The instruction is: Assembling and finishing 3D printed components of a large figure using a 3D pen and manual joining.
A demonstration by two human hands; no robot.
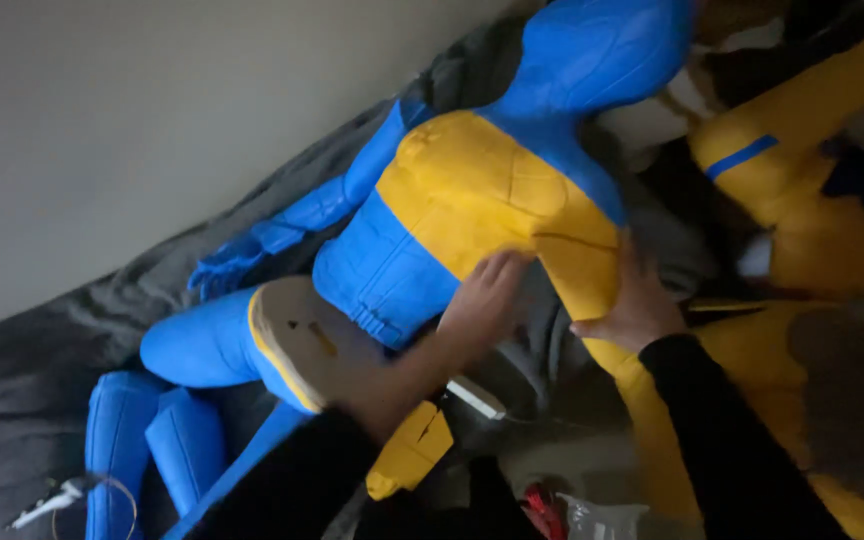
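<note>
A large blue and yellow figure (pixel 452 200) lies on a grey blanket (pixel 42 350), head toward the top. My left hand (pixel 482 295) presses on its yellow chest near the blue waist. My right hand (pixel 637 300) grips the figure's yellow arm (pixel 592 270) at its lower edge. Both my sleeves are black. The figure's blue hip is detached, showing a tan inner surface (pixel 302 335). A loose yellow piece (pixel 410 452) lies below my left forearm.
A pale wall (pixel 132 120) fills the upper left. Separate blue leg parts (pixel 152 440) lie at lower left beside a white cable (pixel 62 495). More yellow figure parts (pixel 812 230) crowd the right. A red item (pixel 547 510) and clear plastic (pixel 602 520) sit at the bottom.
</note>
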